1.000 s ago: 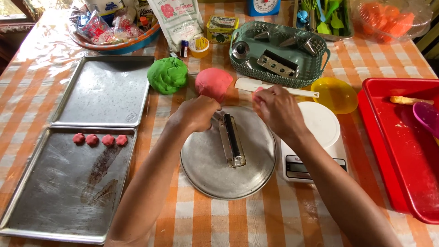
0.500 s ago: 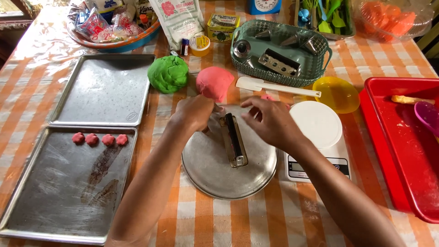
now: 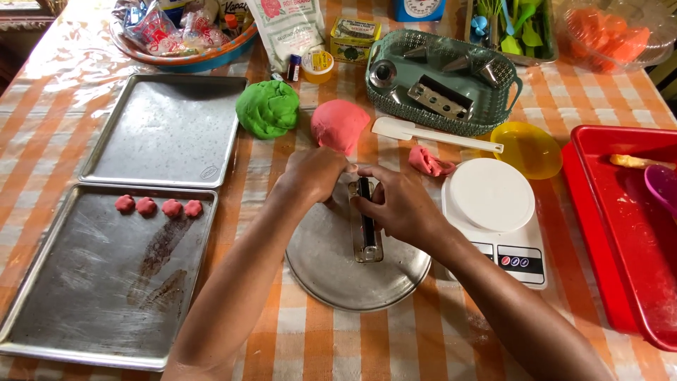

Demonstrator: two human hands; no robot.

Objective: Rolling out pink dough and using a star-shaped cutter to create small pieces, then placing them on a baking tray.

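a round lid (image 3: 352, 271) of dull grey metal lay upturned on the orange-and-white checked cloth (image 3: 437, 339), its smooth face scuffed, with a flat metal handle (image 3: 367, 226) carrying a black strip along its middle. the right hand (image 3: 402, 204) lay over the upper part of that handle, fingers curled and pressed together, thumb against the handle's left edge; whether it truly gripped the strip could not be told. the left hand (image 3: 314, 173) rested at the lid's top rim, knuckles up and fingers tucked under, so what the fingertips pinched, if anything, was hidden. the two hands nearly touched above the handle.

just beyond the left hand sat a smooth pink dough mound (image 3: 340, 125), and beside it a rumpled green dough mound (image 3: 268, 108). a small torn pink scrap (image 3: 430, 162) lay near the right hand, next to a white kitchen scale (image 3: 497, 212) with a round platform. a white spatula (image 3: 430, 132) lay behind it. to the left, two worn metal baking trays (image 3: 106, 296) lay end to end; the nearer one held four small pink dough balls (image 3: 159, 207) in a row.
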